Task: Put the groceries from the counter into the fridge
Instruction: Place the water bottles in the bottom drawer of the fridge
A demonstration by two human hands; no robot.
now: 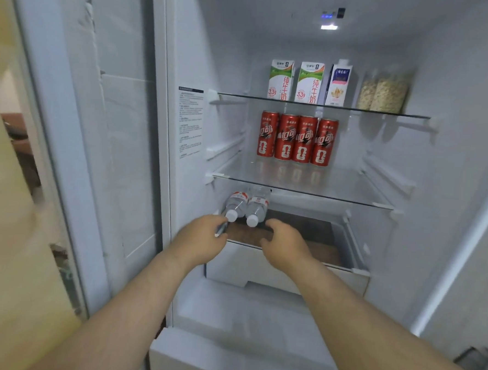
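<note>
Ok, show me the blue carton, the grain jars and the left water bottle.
blue carton (339,85): head view, front face.
grain jars (389,92): head view, nearer jar's wall.
left water bottle (236,204): head view, clear body.

Top glass shelf (384,112), upper centre: two milk cartons (280,80), a blue-and-white carton (339,85), two grain jars (388,92). Middle glass shelf (350,201): four red cola cans (297,138), upright in a row. Lowest shelf (305,234), left end: two water bottles (237,204) lying side by side.
</note>
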